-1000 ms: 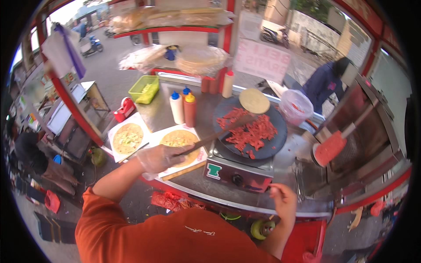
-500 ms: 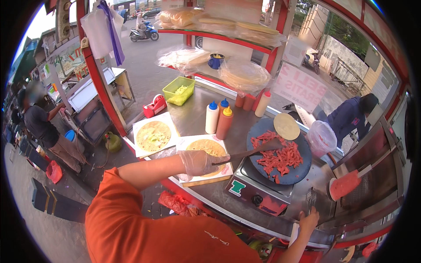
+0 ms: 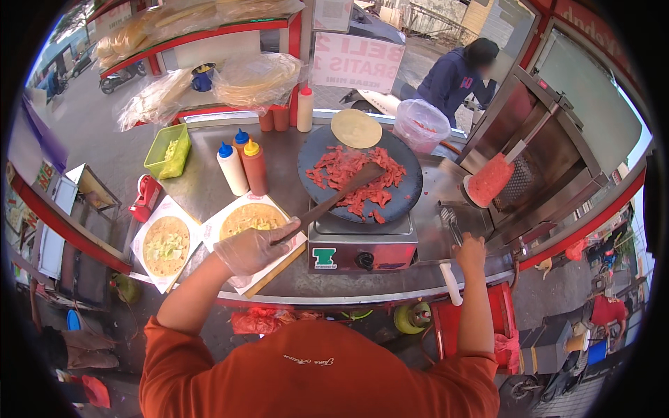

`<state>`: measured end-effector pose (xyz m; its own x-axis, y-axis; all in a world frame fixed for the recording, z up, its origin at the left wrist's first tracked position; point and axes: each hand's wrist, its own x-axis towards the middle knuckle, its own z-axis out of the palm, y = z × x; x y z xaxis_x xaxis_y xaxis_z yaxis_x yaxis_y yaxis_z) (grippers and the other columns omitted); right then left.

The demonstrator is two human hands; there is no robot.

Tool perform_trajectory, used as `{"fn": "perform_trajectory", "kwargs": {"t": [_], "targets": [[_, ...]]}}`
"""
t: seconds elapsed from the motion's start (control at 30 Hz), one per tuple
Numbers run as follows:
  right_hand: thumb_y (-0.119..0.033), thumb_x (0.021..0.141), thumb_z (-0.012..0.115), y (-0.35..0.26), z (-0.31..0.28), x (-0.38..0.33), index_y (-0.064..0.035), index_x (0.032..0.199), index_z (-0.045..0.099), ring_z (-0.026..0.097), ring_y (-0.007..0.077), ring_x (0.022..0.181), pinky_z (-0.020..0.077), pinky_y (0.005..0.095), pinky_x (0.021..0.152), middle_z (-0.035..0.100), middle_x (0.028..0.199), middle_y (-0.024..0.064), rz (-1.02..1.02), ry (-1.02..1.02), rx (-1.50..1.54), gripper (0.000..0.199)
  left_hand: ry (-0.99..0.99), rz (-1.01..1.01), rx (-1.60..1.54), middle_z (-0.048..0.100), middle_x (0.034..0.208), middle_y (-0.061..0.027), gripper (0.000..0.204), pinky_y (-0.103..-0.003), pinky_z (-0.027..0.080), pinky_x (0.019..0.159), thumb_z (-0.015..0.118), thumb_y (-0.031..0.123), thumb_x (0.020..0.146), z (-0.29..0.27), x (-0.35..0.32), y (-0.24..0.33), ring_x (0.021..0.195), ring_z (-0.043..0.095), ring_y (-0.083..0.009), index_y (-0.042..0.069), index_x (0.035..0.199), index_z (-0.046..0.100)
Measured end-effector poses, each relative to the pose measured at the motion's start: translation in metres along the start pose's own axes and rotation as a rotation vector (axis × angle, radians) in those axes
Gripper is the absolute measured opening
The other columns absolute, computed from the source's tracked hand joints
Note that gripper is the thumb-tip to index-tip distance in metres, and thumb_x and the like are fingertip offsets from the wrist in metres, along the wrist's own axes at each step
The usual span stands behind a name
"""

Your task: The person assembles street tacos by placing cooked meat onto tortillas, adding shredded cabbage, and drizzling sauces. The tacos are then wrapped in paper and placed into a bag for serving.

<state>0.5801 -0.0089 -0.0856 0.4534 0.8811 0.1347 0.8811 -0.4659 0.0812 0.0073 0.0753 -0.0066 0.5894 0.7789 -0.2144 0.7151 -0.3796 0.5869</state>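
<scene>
My left hand, in a clear plastic glove, is closed round the handle of a wooden spatula. Its blade rests in red shredded meat on a round dark griddle. A plain flatbread lies at the griddle's far edge. My bare right hand is closed on the handle of a metal fork, right of the stove. Two topped flatbreads lie on paper at the left; my gloved hand is just over the nearer flatbread, while the other flatbread shows lettuce.
Squeeze bottles stand left of the griddle, by a green basket and red tape dispenser. A meat spit leans at the right. A white-handled tool lies at the front edge. Beyond the counter is a person.
My view has swung to the right. The spatula has shifted across the meat, its blade still among the pieces. My right hand remains at the metal fork.
</scene>
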Motion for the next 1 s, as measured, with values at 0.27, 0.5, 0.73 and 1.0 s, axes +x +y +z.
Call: {"fn": "perform_trajectory", "kwargs": {"t": [0.27,0.5,0.73,1.0], "targets": [[-0.036,0.109,0.064,-0.045,-0.075,0.048,0.0008,0.109,0.070,0.064,0.0130,0.060,0.0474,0.0296,0.051,0.068,0.086,0.0045,-0.053,-0.127,0.885,0.037,-0.139,0.016,-0.353,0.068,0.090,-0.0109,0.065,-0.034,0.052,0.070,0.055,0.042,0.112,-0.024,0.001,-0.008,0.074,0.065,-0.0237,0.022,0.171,0.033],[-0.044,0.107,0.063,-0.153,-0.088,0.130,0.0021,0.105,0.076,0.068,0.0392,0.071,0.0532,0.0490,0.075,0.072,0.086,0.0232,-0.497,-0.067,0.459,0.048,0.087,-0.150,-0.953,0.041,0.066,0.0059,0.064,-0.022,0.028,0.039,0.054,0.035,0.113,-0.027,-0.021,-0.028,0.043,0.034,-0.0040,0.014,0.170,0.034],[-0.041,0.104,0.069,-0.103,-0.158,0.134,-0.0023,0.110,0.081,0.062,0.0121,0.055,0.0480,0.0278,0.052,0.075,0.078,0.0056,-0.120,-0.487,0.487,0.041,0.030,-0.308,-1.005,0.042,0.070,0.0044,0.065,-0.022,0.029,0.040,0.056,0.035,0.112,-0.004,-0.032,-0.021,0.044,0.034,-0.0044,0.017,0.171,0.034],[-0.039,0.095,0.077,-0.184,-0.174,0.129,-0.0019,0.092,0.080,0.070,0.0241,0.063,0.0538,0.0396,0.060,0.077,0.078,0.0134,-0.660,-0.083,0.167,0.037,-0.092,-0.193,-1.253,0.045,0.070,0.0030,0.069,-0.021,0.031,0.035,0.056,0.033,0.112,0.010,-0.022,-0.008,0.040,0.035,-0.0039,0.017,0.172,0.027]]}}
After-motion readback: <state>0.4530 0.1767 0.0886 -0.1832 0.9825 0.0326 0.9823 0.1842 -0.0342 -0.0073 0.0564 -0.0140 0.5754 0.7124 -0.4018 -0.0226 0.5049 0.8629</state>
